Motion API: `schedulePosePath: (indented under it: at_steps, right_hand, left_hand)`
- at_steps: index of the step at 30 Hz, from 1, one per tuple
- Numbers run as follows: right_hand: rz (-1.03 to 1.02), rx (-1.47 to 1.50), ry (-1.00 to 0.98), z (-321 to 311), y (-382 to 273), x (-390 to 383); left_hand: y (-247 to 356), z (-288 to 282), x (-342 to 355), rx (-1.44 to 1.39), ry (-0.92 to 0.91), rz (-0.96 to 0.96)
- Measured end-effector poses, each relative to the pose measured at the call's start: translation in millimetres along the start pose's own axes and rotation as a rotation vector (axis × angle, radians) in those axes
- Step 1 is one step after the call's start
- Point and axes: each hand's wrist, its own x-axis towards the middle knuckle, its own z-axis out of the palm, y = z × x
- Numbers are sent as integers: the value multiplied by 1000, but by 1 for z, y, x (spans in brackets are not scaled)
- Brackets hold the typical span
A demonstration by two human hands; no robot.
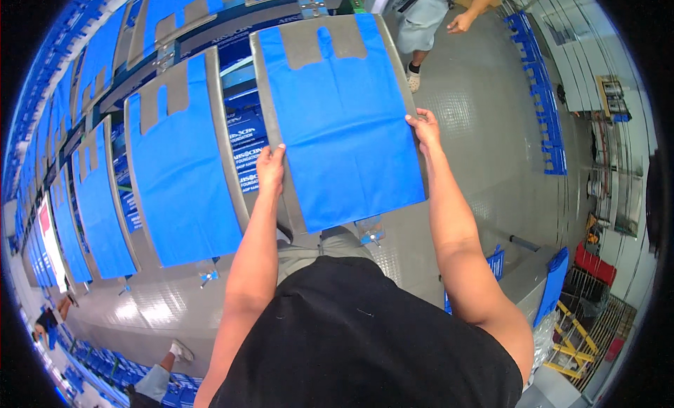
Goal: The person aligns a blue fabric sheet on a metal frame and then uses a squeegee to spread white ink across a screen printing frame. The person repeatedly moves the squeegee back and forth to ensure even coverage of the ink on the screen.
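Observation:
A blue fabric bag (344,138) with cut-out handles lies flat on a grey board (263,78) in front of me, handle end away from me. A crease runs across its middle. At the bag's left side edge, my left hand (270,169) is closed, its thumb on top and its fingers by the board's rim. Opposite it, my right hand (425,131) pinches at the right side edge, thumb on the bag's border. The fingertips of both hands are partly hidden. Below the bag's near edge a metal clamp (371,230) sticks out under the board.
To the left, a neighbouring board carries another blue bag (186,176), with several more beyond. Blue printed bags (246,152) are stacked under the boards. A person (421,29) stands at the far right. Blue pieces hang on a rack (540,99); a grey table (519,275) stands right.

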Motion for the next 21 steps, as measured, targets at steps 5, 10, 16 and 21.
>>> schedulePosePath:
  at_steps: [5, 10, 16, 21]
  right_hand:
    - [99, -36, 24, 3, -5, 1]
    - [88, 163, -23, -44, 21, 2]
    - [-20, 13, 358, -46, 26, -113]
    - [-553, -73, 361, 72, 27, -247]
  left_hand:
    - [-15, -10, 10, -11, 7, 10]
    - [-16, -30, -16, -154, -160, -95]
    - [16, -133, -160, 400, -331, 39]
    - [53, -306, -264, 522, -563, -31]
